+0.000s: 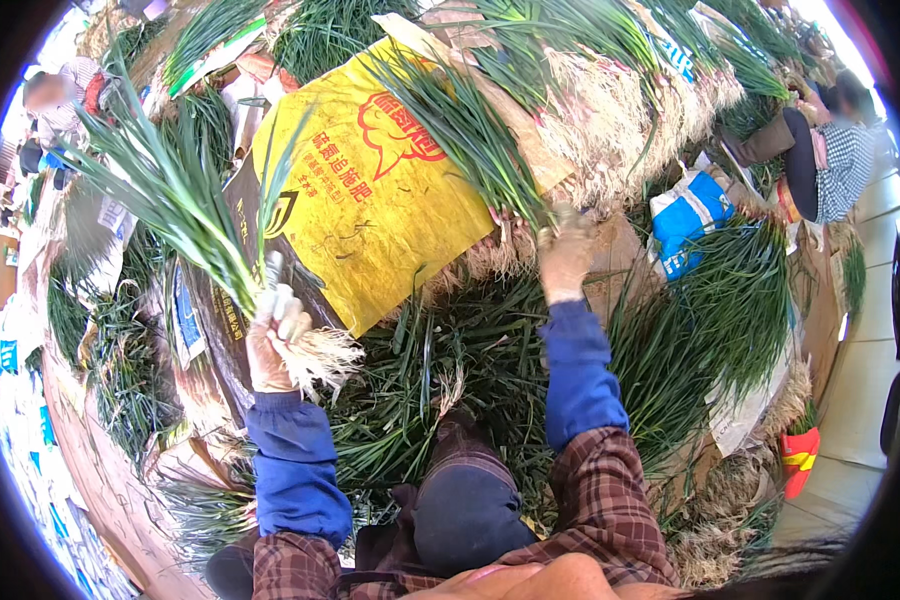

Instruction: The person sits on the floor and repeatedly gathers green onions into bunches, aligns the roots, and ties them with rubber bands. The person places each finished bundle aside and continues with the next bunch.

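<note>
My left hand (276,330), in a pale, dirty glove, is closed around a bunch of green onions (221,255), with the leaves pointing up and left and the white roots hanging out to the right. My right hand (565,251), also gloved, is at the root end of another bundle of green onions (472,142), which lies on a yellow printed plastic sack (322,195). Whether its fingers grip that bundle cannot be told. Below the sack's lower edge, more onion roots (461,274) stick out.
Loose green leaves (487,337) cover the ground before my knees. Rooted bundles (600,120) are piled at the upper right, beside a blue and white sack (690,217). Two people sit farther off, one at the right (844,165), one at the upper left (67,97).
</note>
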`<control>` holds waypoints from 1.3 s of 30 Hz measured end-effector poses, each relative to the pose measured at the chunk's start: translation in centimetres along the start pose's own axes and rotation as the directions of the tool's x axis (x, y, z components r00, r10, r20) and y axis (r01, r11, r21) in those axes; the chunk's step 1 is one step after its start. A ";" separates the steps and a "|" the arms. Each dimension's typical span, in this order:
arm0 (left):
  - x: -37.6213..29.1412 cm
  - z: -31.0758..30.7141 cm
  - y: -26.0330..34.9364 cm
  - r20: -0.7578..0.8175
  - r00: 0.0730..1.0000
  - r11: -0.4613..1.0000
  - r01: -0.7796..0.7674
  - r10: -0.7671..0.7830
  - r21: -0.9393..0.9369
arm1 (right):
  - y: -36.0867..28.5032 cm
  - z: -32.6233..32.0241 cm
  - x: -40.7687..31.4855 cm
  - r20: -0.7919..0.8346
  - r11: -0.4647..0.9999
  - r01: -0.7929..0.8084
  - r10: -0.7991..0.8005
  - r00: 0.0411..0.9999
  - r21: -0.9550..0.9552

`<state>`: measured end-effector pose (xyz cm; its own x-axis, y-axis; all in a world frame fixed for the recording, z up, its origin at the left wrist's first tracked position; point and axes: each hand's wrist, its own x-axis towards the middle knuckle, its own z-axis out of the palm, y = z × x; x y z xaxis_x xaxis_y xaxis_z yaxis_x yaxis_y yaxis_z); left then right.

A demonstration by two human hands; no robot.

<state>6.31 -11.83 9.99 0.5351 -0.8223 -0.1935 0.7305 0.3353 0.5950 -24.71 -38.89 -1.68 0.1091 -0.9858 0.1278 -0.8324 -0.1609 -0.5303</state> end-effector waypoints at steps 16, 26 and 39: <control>-0.6 2.0 -7.3 -0.172 0.974 0.768 0.224 -0.149 0.600 | -6.2 4.7 -9.4 0.656 0.632 -0.446 -0.134 0.743 0.634; 0.4 -0.3 -10.2 -0.289 0.914 0.816 0.389 -0.284 0.428 | -9.5 3.9 -10.6 0.189 0.992 0.070 -0.089 0.978 0.106; -3.1 -1.4 -12.8 -0.161 0.962 0.511 0.254 -0.219 0.821 | -10.4 1.2 -14.3 0.549 0.809 0.231 -0.548 0.632 0.541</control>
<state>-4.08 -12.87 1.88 0.4235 -0.7906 -0.4423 0.1607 -0.4149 0.8956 -16.98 -23.16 1.01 0.8230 -0.5611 -0.0885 -0.3539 -0.3845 -0.8526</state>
